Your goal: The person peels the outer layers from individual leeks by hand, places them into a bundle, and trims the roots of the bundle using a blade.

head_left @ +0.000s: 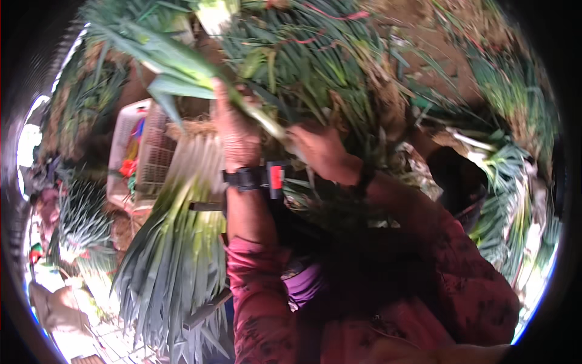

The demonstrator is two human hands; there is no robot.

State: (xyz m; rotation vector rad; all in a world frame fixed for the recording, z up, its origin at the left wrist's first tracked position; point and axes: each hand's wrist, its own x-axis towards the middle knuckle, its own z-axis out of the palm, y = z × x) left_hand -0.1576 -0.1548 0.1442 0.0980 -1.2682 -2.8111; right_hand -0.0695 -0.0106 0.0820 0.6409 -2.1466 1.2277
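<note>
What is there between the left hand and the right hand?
In the head view, a pale stalk of a long green leafy plant runs between the left hand and the right hand. Both hands touch it; behind lies a heap of greens.

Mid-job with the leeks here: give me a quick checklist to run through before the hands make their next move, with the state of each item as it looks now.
1. Left hand has hold of the leek stalk: ok, fingers wrap around it.
2. Right hand on the greens: cannot tell, it sits against the leaf heap but its fingers are blurred.
3. Stalk is free of the heap: cannot tell, its lower end runs into the leaves by the right hand.
4. Trimmed bundle lies apart from the hands: ok, below the left wrist.
5. Basket is within sight: ok, left of the left hand.
6. Wrist strap seated: ok.
</note>
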